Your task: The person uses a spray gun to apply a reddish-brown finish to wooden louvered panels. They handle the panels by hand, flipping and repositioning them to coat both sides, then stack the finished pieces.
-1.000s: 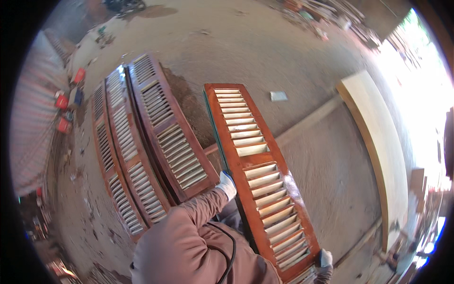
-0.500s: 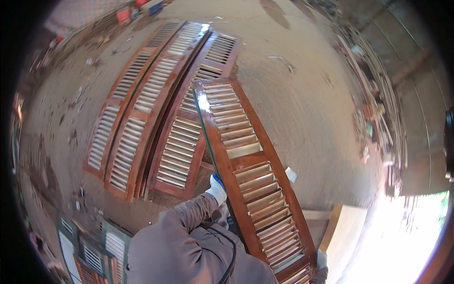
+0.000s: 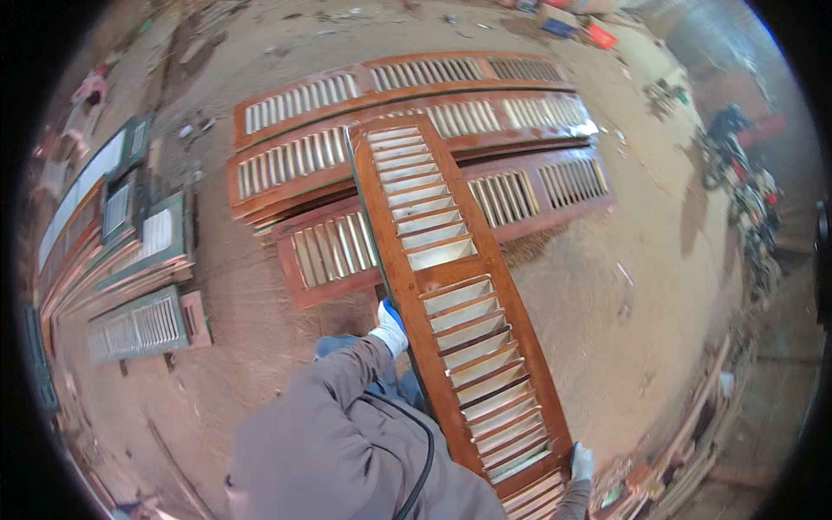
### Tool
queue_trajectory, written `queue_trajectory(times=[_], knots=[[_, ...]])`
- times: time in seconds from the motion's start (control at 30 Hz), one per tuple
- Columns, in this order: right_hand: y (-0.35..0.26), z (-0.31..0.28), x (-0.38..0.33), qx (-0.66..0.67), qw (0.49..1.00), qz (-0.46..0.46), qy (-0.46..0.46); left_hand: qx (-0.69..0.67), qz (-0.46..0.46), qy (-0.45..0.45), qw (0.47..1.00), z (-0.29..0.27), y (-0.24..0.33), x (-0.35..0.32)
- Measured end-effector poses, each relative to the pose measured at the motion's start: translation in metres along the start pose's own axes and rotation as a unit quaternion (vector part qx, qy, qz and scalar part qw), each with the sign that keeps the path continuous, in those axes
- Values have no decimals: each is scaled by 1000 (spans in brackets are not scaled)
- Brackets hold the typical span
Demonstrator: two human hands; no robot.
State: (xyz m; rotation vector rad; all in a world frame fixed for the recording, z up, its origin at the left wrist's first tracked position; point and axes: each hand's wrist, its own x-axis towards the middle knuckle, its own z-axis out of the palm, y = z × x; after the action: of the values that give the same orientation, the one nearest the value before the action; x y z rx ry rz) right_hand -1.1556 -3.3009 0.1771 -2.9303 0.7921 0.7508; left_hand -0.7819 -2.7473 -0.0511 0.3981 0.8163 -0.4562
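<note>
Bare dirt floor [image 3: 641, 286] lies open to the right — ahead, stacked louvered shutters [image 3: 416, 130] block passage.

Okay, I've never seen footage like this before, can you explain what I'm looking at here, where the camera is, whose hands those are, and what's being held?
This is a view from a wide fisheye camera worn on a person's head, looking down, so straight edges bend near the rim. There is no machine: the grey sleeves coming up from the bottom are the wearer's own arms. The left hand, in a white glove, grips the left edge of a long reddish-brown wooden louvred shutter panel. The right hand, also gloved, holds the same panel at its lower right edge near the near end. The panel stretches away from the person over a sandy dirt floor. Beyond it, several similar brown louvred shutters lie flat in an overlapping stack on the floor. At the left, a row of green and brown louvred frames lies stacked as well.
</note>
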Motion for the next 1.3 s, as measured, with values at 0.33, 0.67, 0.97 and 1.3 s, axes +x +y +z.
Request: queue_trajectory(times=[0.33,0.67,0.97,1.3], knots=[[-36,-201,396,-34,997,-68,14,-259,194,15,946,24,-101,56],[-228,-257,746,-58,965,-254,25,-392,313,80,862,57,-156,194],[-388,-227,892,-2,914,-396,-90,-458,405,177,771,79,-153,292],[-497,-178,975,-198,859,-445,-158,-406,376,309,774,54,-159,351]])
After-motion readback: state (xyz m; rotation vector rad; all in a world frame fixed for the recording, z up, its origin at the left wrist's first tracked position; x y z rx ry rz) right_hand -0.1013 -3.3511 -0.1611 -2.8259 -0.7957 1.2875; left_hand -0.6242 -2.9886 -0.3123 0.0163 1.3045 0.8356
